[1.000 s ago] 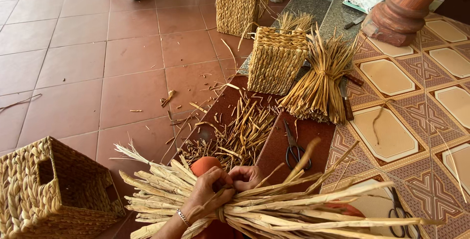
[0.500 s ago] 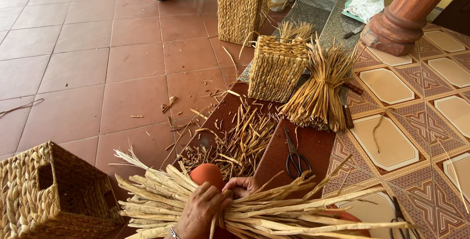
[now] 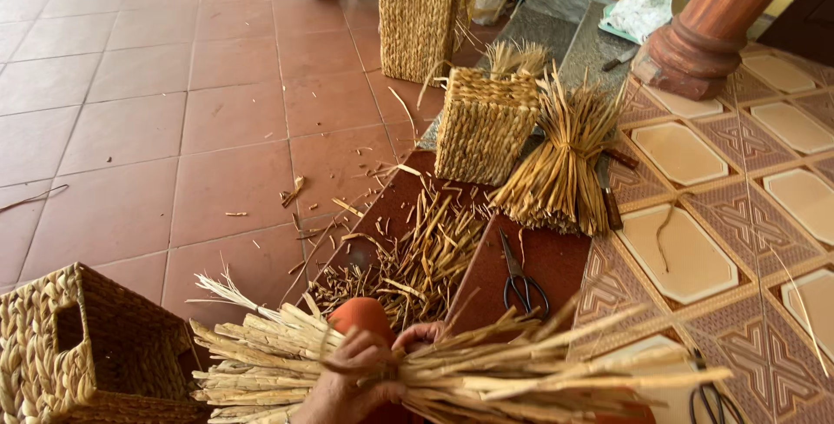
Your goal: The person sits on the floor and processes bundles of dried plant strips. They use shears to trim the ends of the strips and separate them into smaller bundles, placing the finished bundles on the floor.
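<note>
My left hand (image 3: 347, 380) and right hand (image 3: 419, 335) stay clamped around the straw bundle (image 3: 452, 376), lying crosswise at the floor's near edge; it has sunk lower since.

Dried straw bundle (image 3: 486, 376) lying horizontal at bottom, ends splayed, gripped mid-length.

Soft, even daylight filled the scene, falling brightest on the red floor tiles (image 3: 130, 120) to the left of the woven basket (image 3: 485, 124). Shadows were faint and short, hugging the basket's base. No harsh glare showed, only a mild sheen on the patterned tiles (image 3: 695, 250) to its right. Near the bottom edge, below the basket, the straw bundle (image 3: 486, 376) looked slightly blurred, and lines bent a little toward the frame's corners.
</note>
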Motion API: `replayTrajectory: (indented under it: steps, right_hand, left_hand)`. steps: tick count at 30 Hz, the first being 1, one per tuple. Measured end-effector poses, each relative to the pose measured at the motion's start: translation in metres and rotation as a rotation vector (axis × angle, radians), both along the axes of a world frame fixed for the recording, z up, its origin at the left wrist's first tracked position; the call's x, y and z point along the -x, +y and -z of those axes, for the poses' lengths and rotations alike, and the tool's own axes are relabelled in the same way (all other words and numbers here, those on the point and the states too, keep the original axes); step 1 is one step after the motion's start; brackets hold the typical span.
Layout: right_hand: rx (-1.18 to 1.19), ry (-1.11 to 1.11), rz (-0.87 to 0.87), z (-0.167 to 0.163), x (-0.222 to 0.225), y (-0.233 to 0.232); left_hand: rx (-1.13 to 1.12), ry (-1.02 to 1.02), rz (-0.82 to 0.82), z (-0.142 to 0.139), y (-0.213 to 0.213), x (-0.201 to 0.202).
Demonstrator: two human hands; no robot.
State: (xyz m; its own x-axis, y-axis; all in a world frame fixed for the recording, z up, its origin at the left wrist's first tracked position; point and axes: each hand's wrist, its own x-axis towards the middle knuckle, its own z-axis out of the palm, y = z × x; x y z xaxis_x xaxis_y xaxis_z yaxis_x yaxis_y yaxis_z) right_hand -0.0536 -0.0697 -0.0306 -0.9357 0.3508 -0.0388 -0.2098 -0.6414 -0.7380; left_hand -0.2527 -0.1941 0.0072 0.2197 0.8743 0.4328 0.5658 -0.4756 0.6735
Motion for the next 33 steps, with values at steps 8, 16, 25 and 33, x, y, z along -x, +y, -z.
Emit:
replayTrajectory:
  steps: [8, 16, 25, 33]
  right_hand:
    - [-0.542, -0.316, 0.475, 0.027, 0.0, -0.016]
    - [-1.181, -0.8, 0.687, 0.041, -0.04, -0.003]
    - [-0.849, -1.177, 0.912, 0.058, -0.147, 0.009]
    - [-1.319, -1.632, 0.873, 0.061, -0.158, 0.056]
  left_hand:
    - [0.245, 0.441, 0.019, -0.032, 0.008, -0.023]
    - [0.541, 0.192, -0.011, -0.025, 0.066, 0.018]
    - [0.884, -0.141, -0.266, -0.032, 0.072, 0.056]
    - [0.664, -0.029, -0.359, 0.001, 0.077, 0.049]
